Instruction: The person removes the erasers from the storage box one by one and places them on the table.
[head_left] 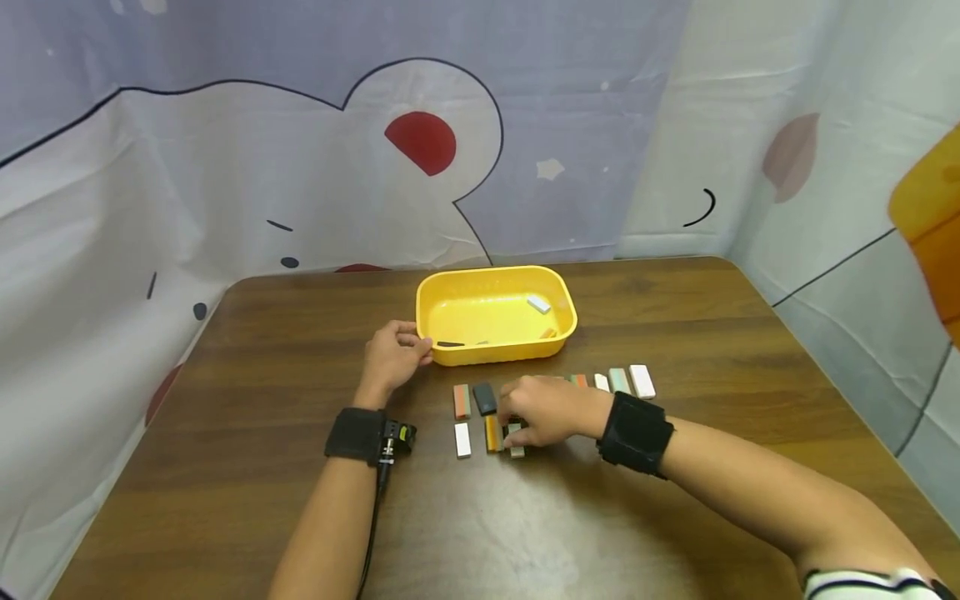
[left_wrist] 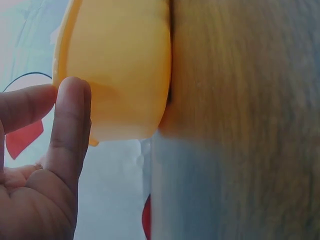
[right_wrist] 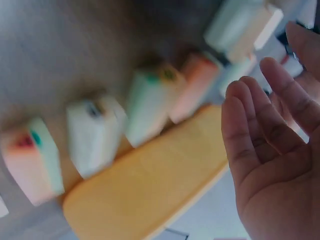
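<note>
Small blocks: a loose double row of flat rectangular blocks (head_left: 487, 417) lies on the wooden surface (head_left: 225, 467), just in front of the yellow tub (head_left: 497, 315); more sit in a line to the right, ending at a white block (head_left: 642, 381).
Right hand: the right hand (head_left: 546, 410) rests over the middle of the rows, fingertips down on the orange and grey pieces; from the head view it looks to be touching rather than clasping one, and the right wrist view shows its fingers (right_wrist: 250, 130) loose and apart with nothing between them.
Left hand: the left hand (head_left: 392, 357) lies against the tub's near-left corner, fingers (left_wrist: 70, 125) straight along the wall, steadying it rather than closing round it.
Handling: the blocks look light, stiff and smooth, likely to slide on the surface; a pinch across the two long edges seems the safest hold.
Tub contents: a few pieces lie inside, one white near the far right.
View differences: only the head view shows the whole layout; the right wrist view, blurred, shows coloured marks on the block faces; the left wrist view shows finger contact with the tub wall.
Surroundings: a printed curtain (head_left: 300, 167) hangs behind.
</note>
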